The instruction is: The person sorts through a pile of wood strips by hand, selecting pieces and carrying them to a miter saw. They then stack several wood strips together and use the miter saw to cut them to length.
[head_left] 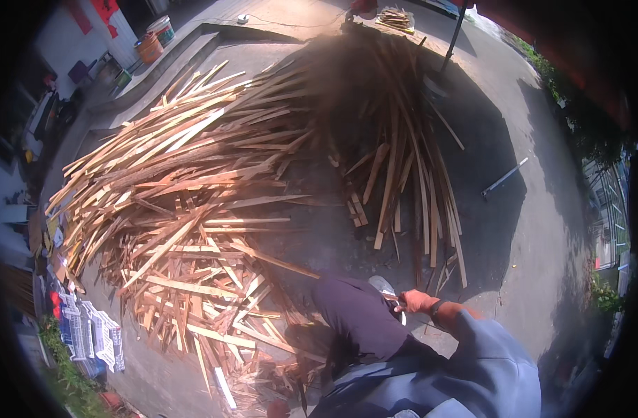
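My right hand (416, 302) is beside my bent knee, just above my grey shoe (381, 284), with a dark band (436, 306) at the wrist. Its fingers are curled closed; what they hold, if anything, is too small to make out. I cannot make out my left hand anywhere. To the left of my dark trouser leg (354, 313) lies a heap of short, split wood strips (186, 285). One longer strip (273, 259) points from the heap toward my knee. A white strip (225, 388) rests at the heap's near edge.
Long wood strips (172, 139) fill the far left. Another bundle (416, 174) lies in shade ahead. A long pale bar (505, 178) is on the ground at right. White plastic crates (92, 334) stand at left, and buckets (149, 47) sit by the far step.
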The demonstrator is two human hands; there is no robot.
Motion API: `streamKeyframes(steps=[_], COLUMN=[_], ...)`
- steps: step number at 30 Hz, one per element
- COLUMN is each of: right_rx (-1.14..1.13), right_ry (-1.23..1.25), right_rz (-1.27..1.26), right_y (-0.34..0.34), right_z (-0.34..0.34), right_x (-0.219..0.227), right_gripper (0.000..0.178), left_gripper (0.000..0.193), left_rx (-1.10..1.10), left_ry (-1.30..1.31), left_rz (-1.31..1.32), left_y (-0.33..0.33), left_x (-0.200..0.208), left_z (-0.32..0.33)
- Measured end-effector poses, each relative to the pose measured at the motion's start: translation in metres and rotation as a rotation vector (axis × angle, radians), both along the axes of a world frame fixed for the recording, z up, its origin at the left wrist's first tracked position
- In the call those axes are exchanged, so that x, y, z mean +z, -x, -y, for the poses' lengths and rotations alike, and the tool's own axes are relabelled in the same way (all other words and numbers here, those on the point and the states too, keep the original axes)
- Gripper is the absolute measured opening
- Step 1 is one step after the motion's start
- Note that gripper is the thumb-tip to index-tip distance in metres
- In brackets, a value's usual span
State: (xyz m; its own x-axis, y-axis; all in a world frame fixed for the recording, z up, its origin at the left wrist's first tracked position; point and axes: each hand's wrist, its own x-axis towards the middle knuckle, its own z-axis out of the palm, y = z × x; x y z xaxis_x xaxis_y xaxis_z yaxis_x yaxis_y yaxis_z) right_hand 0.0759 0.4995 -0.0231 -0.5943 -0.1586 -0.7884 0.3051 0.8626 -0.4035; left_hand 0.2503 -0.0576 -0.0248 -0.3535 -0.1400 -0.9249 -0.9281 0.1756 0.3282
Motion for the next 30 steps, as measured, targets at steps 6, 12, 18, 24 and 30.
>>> streamKeyframes(steps=[6, 12, 18, 24, 30], right_rx=[0.015, 0.009, -0.229, -0.402, -0.939], right_ry=[-0.423, -0.486, -0.273, -0.041, -0.229], right_rz=[-0.121, -0.35, -0.164, 0.156, -0.166], right_y=[-0.008, 0.005, -0.047, -0.137, -0.135], right_z=[-0.016, -0.033, -0.051, -0.017, -0.028], right_x=[0.012, -0.05, -0.141, -0.155, -0.162], right_gripper=[0.03, 0.02, 0.032, 0.047, 0.047], left_gripper=[0.038, 0.022, 0.03, 0.025, 0.025], left_rx=[-0.217, -0.244, -0.31, -0.447, -0.447], left_ry=[-0.015, 0.12, 0.1, 0.092, 0.087], left_rz=[-0.015, -0.128, -0.104, -0.092, -0.014], left_y=[0.042, 0.111, 0.154, 0.159, 0.159], left_x=[0.008, 0.05, 0.063, 0.07, 0.061], left_z=[0.0, -0.024, -0.036, -0.052, -0.043])
